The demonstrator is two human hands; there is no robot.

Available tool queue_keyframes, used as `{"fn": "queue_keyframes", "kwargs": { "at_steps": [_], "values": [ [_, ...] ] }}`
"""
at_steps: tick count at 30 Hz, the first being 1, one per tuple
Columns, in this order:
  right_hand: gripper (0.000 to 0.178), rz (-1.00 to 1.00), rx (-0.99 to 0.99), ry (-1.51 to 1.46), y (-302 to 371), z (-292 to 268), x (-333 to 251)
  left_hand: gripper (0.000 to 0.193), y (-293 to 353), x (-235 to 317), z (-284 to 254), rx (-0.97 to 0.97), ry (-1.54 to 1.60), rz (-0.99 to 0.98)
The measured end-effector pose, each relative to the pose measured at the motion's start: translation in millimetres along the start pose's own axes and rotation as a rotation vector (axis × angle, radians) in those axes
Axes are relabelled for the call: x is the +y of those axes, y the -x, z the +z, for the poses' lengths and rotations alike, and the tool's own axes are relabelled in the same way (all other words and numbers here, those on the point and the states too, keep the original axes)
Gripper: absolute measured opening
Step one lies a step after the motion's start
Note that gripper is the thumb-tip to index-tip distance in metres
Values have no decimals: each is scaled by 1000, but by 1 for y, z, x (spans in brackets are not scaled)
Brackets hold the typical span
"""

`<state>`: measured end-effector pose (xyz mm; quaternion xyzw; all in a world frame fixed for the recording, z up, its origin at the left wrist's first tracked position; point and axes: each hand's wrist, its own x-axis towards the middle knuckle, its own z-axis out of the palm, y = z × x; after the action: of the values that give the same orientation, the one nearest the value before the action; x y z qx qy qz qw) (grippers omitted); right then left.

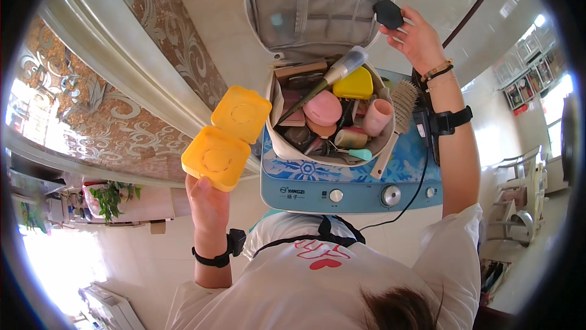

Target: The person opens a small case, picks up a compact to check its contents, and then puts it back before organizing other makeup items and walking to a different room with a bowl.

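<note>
My left hand (206, 202) holds an open yellow hinged case (226, 137) up at the left, both halves spread apart. My right hand (418, 40) is raised at the upper right and grips a small black object (388, 14) beside the lid of an open grey cosmetic bag (317, 6). The bag's lower part (287, 147) is packed with several items: a makeup brush (332, 73), a yellow case (354, 84), a round pink compact (322, 108), a pink cup-shaped thing (377, 116) and a hairbrush (400, 110).
The bag stands on a blue and white appliance (348, 186) with knobs along its front. A black cord (421, 177) runs down from the appliance's right side. A patterned wall (152, 37) rises on the left. Shelving (519, 195) stands at the right.
</note>
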<state>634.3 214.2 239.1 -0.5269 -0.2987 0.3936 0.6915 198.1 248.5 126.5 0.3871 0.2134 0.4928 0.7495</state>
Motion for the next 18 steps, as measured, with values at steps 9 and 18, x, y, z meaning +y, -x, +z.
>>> {"fn": "queue_keyframes", "kwargs": {
  "at_steps": [9,18],
  "values": [
    [25,-453,-280,701,29,17,10,69,2,-6,-7,2,-6,3],
    [31,-450,-759,1252,65,54,0,64,1,-9,-16,-35,42,-12]
  ]
}}
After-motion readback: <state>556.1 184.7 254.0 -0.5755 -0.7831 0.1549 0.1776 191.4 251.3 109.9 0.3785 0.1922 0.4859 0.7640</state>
